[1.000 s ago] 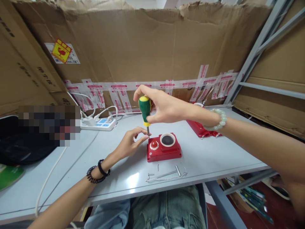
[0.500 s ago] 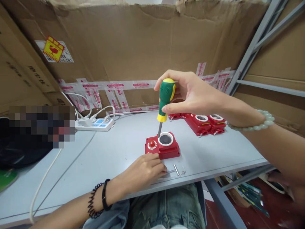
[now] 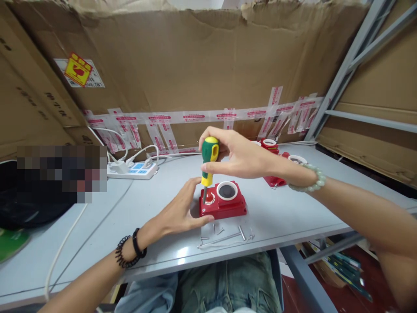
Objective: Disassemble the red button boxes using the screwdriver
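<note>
While the left hand [image 3: 178, 213] spans the left end of the red box [image 3: 224, 209], thumb at the near edge and fingers toward the far left corner, the right hand [image 3: 237, 150] is closed around the handle of the green-and-yellow screwdriver [image 3: 207, 156]. The left hand is spread wide; its clamping force cannot be told. The box lies on the table [image 3: 302, 208], between the left hand and the far red units [image 3: 275, 181]. Compared with one second ago, the screwdriver has moved from the far left corner to the left side of the red knob [image 3: 210, 198], and the loose screws [image 3: 220, 231] near the box now number three instead of two. This suggests that one more fastener is out and the near left corner is being addressed; tip contact cannot be confirmed. Observe the near table edge: the screws and the T-shaped metal rod [image 3: 228, 238] occupy the strip between it and the box, so sideways travel there is restricted. Greater working room extends right of the box. On the far side, the cardboard sheet [image 3: 195, 65] limits reach; the power strip [image 3: 143, 171] stands well apart, far left.
</note>
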The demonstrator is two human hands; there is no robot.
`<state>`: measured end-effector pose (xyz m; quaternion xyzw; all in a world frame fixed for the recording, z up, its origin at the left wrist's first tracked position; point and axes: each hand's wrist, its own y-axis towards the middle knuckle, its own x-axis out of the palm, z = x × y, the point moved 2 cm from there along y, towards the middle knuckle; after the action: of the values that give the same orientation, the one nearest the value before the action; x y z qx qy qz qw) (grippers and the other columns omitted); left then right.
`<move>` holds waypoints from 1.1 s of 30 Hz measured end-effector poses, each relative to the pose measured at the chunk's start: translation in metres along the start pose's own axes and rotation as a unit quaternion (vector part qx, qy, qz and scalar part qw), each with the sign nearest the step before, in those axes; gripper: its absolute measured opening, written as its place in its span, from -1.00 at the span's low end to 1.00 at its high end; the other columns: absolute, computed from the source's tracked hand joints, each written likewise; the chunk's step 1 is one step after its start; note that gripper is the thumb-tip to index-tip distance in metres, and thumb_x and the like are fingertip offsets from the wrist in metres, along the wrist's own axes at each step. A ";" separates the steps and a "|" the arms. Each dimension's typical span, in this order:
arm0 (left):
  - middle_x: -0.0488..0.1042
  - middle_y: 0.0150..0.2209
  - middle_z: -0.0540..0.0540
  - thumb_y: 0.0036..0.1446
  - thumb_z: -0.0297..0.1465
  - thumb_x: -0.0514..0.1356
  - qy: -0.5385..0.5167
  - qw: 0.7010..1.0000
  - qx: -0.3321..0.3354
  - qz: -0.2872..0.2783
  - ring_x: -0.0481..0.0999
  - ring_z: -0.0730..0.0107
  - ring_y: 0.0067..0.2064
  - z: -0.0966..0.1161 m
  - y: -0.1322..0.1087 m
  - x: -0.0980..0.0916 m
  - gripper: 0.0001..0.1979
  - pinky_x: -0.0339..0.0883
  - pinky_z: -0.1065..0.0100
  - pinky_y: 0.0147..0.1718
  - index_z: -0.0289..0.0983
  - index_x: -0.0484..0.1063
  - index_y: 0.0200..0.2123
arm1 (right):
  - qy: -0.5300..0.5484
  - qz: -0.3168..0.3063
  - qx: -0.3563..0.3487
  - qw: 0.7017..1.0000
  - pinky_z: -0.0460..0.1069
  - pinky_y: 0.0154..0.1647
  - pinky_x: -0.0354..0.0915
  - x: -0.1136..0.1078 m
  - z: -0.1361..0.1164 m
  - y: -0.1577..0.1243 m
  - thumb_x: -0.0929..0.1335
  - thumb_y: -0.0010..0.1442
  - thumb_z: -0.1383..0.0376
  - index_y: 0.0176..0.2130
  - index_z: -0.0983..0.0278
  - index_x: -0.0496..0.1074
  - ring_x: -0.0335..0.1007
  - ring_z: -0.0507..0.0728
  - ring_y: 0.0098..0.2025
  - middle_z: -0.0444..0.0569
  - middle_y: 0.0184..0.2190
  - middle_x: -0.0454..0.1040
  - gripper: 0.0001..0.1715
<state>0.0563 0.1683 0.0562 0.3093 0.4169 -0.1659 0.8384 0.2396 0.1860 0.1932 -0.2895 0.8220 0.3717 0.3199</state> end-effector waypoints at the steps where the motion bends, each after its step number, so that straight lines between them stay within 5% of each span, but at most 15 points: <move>1: 0.32 0.12 -0.27 0.03 -0.14 0.31 -0.020 0.999 -0.006 -0.033 0.36 0.00 0.10 -0.003 0.001 0.003 -0.27 0.32 0.04 0.03 -0.24 0.11 0.18 | -0.004 -0.013 0.002 1.000 -0.02 -0.35 0.20 0.004 0.001 0.001 0.38 0.07 0.36 -0.24 0.26 0.22 0.22 0.01 -0.37 -0.15 -0.36 0.32 -0.74; 6: 0.53 -0.10 -0.13 0.13 -0.15 0.25 -0.106 0.990 -0.034 -0.091 0.52 0.19 -0.17 -0.006 0.004 0.012 -0.55 0.41 0.22 -0.18 -0.25 0.31 0.01 | 0.000 -0.057 0.018 0.998 -0.04 -0.35 0.18 0.018 0.001 0.001 0.35 0.07 0.38 -0.25 0.25 0.19 0.22 0.01 -0.38 -0.18 -0.38 0.30 -0.75; 22: 0.55 -0.10 -0.13 0.09 -0.12 0.29 -0.114 0.988 -0.044 -0.091 0.53 0.20 -0.20 -0.006 0.006 0.008 -0.48 0.40 0.21 -0.20 -0.26 0.31 0.04 | -0.033 -0.015 0.065 0.997 -0.05 -0.40 0.11 0.022 0.004 0.000 0.35 0.06 0.38 -0.28 0.24 0.16 0.19 0.00 -0.42 -0.20 -0.43 0.30 -0.74; 27: 0.54 -0.07 -0.13 0.11 -0.14 0.27 -0.114 0.988 -0.028 -0.097 0.54 0.20 -0.19 -0.008 0.005 0.009 -0.50 0.42 0.23 -0.19 -0.25 0.31 0.04 | -0.126 -0.016 0.049 0.991 -0.07 -0.48 0.03 0.025 -0.007 -0.001 0.36 0.10 0.31 -0.30 0.24 0.19 0.17 0.00 -0.50 -0.19 -0.51 0.32 -0.78; 33: 0.54 -0.09 -0.17 0.10 -0.11 0.26 -0.048 0.995 -0.030 -0.083 0.52 0.14 -0.19 -0.012 0.003 0.011 -0.51 0.41 0.23 -0.24 -0.27 0.34 0.01 | -0.278 -0.046 0.018 0.959 0.01 -0.37 0.11 0.037 -0.031 0.016 0.36 0.20 0.09 -0.33 0.31 0.32 0.39 0.21 -0.29 0.13 -0.39 0.45 -0.67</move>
<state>0.0572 0.1780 0.0428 0.2401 0.4055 -0.2367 0.8496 0.1956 0.1613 0.1880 -0.2065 0.6929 0.4076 0.5578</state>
